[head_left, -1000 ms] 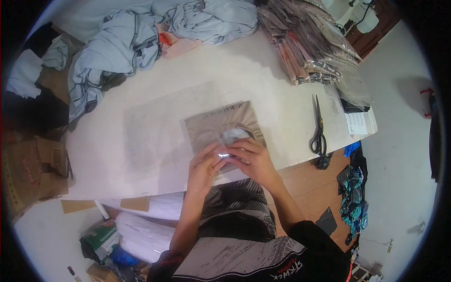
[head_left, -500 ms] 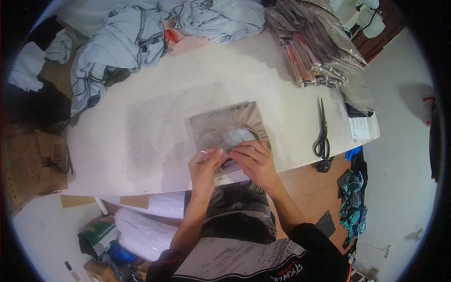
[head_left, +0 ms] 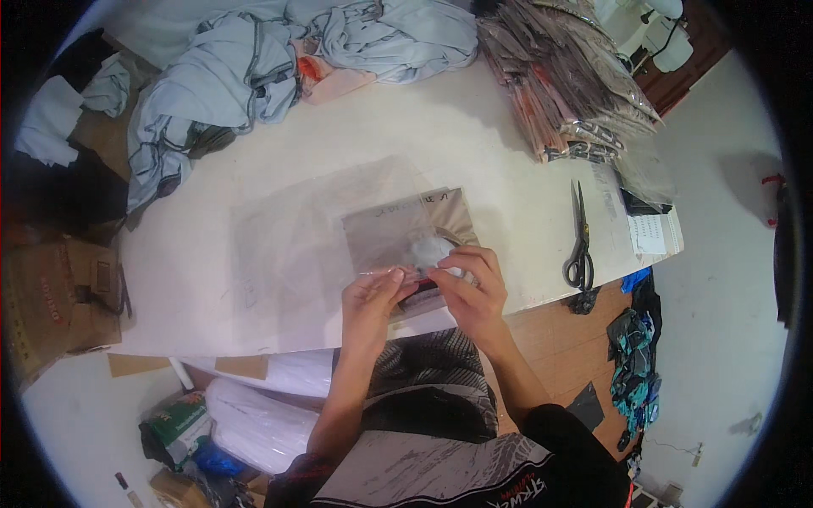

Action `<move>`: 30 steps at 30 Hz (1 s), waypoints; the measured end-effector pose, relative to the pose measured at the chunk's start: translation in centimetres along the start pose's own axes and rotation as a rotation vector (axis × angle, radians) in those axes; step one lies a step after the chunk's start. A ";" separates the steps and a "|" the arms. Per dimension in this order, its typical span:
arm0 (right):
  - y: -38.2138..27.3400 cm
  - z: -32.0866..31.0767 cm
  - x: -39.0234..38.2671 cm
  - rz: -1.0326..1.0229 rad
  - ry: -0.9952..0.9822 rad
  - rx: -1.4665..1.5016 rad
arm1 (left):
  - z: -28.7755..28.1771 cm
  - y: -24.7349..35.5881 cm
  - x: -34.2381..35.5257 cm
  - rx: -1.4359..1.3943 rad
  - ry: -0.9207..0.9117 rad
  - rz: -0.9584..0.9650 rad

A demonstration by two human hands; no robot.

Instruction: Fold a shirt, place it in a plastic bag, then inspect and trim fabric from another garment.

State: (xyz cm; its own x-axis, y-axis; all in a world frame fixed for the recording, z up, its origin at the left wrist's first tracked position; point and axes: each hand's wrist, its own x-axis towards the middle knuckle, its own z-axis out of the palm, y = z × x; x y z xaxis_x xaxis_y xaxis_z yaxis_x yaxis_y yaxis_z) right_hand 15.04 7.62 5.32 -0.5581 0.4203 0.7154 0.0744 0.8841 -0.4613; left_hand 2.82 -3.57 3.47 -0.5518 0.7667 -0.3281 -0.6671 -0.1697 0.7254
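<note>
A folded brown garment (head_left: 460,218) lies on the white table in front of me, with a pale patch inside its rounded neckline. Clear plastic of a bag (head_left: 373,241) covers much of it, while a strip at its right looks browner. My left hand (head_left: 373,296) pinches the bag's plastic at the garment's near edge. Close beside it, my right hand (head_left: 474,288) has its fingers bent together over the neckline; what lies between those fingertips is hidden. Left of the garment, more clear plastic bags (head_left: 275,245) lie flat on the table.
Black-handled scissors (head_left: 579,245) lie at the right of the table (head_left: 423,127). A stack of bagged garments (head_left: 563,76) stands at the far right. Grey-white clothes (head_left: 220,68) are heaped along the back. A cardboard box (head_left: 63,296) stands at the left.
My right hand has shifted slightly to the right, away from the left. The plastic over the neckline has moved, and the brown strip at the right shows more distinctly.
</note>
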 end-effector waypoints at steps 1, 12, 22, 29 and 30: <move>0.0 0.0 -0.2 0.007 0.028 0.011 | 0.0 -0.2 0.0 0.001 -0.024 0.011; 1.2 1.6 -4.0 1.384 -0.212 1.748 | -2.7 0.1 -1.1 0.292 -0.103 -0.080; -1.5 2.4 -4.1 1.382 0.010 1.842 | -3.6 -1.1 -1.5 0.207 -0.083 -0.062; -2.1 2.6 -4.7 1.380 -0.018 1.656 | -3.2 -1.1 -1.9 0.254 -0.028 -0.076; -2.1 2.7 -4.8 1.366 0.013 1.686 | -3.3 -1.2 -1.9 0.254 -0.027 -0.075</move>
State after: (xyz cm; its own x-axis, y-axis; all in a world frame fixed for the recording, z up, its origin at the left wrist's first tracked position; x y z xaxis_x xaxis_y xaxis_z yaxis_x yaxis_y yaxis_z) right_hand 15.33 3.20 1.43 -0.8009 0.4708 -0.3700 -0.2909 -0.8461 -0.4467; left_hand 3.04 -6.89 1.26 -0.4897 0.7883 -0.3724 -0.5563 0.0464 0.8297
